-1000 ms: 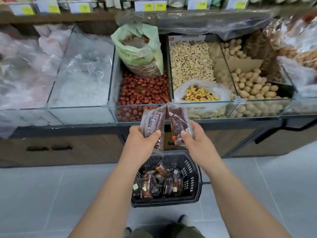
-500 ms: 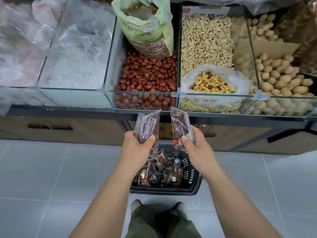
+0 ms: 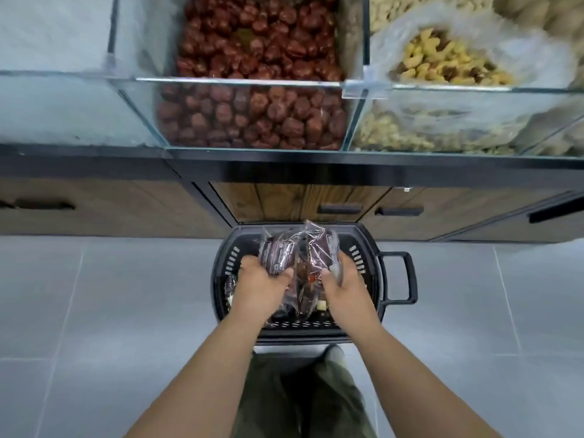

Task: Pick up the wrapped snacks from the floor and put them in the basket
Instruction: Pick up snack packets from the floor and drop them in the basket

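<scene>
Placement underway: left hand grips a wrapped snack, right hand a second snack, tips toward twelve o'clock, over the basket; next, probably lower and let go.

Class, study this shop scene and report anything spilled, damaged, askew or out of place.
Nothing stands out. The basket stands upright on the floor. The left hand grips one wrapped snack and the right hand a second snack above it, wrappers seemingly intact. The dates lie inside their glass bin; nothing is spilled.
</scene>
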### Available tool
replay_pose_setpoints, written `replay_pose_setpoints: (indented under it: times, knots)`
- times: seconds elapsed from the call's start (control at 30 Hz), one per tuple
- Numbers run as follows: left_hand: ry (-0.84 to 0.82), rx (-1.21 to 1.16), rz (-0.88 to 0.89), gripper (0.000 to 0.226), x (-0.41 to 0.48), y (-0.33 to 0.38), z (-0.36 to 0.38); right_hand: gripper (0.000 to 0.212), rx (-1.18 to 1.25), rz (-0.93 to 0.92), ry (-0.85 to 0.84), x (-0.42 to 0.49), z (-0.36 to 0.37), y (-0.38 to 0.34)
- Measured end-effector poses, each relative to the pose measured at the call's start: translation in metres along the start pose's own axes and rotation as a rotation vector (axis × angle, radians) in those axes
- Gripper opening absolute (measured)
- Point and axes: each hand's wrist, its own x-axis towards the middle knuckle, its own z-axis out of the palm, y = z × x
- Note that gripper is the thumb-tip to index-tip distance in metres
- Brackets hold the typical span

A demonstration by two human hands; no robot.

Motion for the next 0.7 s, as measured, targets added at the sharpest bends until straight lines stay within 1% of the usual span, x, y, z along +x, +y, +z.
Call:
replay_pose_setpoints:
  times: [0.1,0.17,0.2,0.23,0.27,0.3,0.33,0.37,0.43,0.47,0.5,0.63,0.7]
  knots:
    - [-0.054,0.131,-0.079,0.055,0.035,-0.033,0.033,0.057,-0.039,0.102,-0.010,0.030,0.035,0.044]
    - [-0.075,0.221,-0.068,0.062,0.056,-0.053,0.054,0.059,-0.082,0.170,-0.040,0.046,0.056,0.070]
    - [-0.097,0.261,-0.049,0.066,0.064,-0.062,0.063,0.058,-0.119,0.179,-0.028,0.052,0.066,0.081]
    - [-0.121,0.298,-0.038,0.070,0.073,-0.070,0.072,0.052,-0.128,0.166,0.022,0.058,0.075,0.090]
    - [-0.144,0.332,-0.044,0.074,0.082,-0.079,0.082,0.045,-0.090,0.168,0.059,0.064,0.082,0.099]
    - [-0.153,0.366,-0.066,0.078,0.091,-0.087,0.091,0.042,-0.118,0.147,0.074,0.071,0.090,0.112]
    - [-0.145,0.405,-0.089,0.081,0.100,-0.096,0.099,0.045,-0.148,0.176,0.058,0.076,0.095,0.120]
    - [-0.129,0.446,-0.107,0.082,0.109,-0.105,0.108,0.052,-0.184,0.200,0.004,0.082,0.101,0.131]
    - [-0.107,0.477,-0.138,0.078,0.123,-0.119,0.123,0.059,-0.249,0.329,-0.094,0.096,0.114,0.154]
    - [-0.111,0.459,-0.156,0.075,0.128,-0.125,0.129,0.059,-0.290,0.397,-0.096,0.101,0.117,0.162]
    - [-0.127,0.443,-0.173,0.074,0.132,-0.130,0.135,0.058,-0.320,0.423,-0.098,0.106,0.120,0.168]
    - [-0.152,0.465,-0.144,0.074,0.145,-0.150,0.154,0.058,-0.284,0.392,-0.134,0.124,0.131,0.192]
    - [-0.170,0.448,-0.125,0.058,0.151,-0.158,0.161,0.065,-0.219,0.422,-0.159,0.129,0.133,0.197]
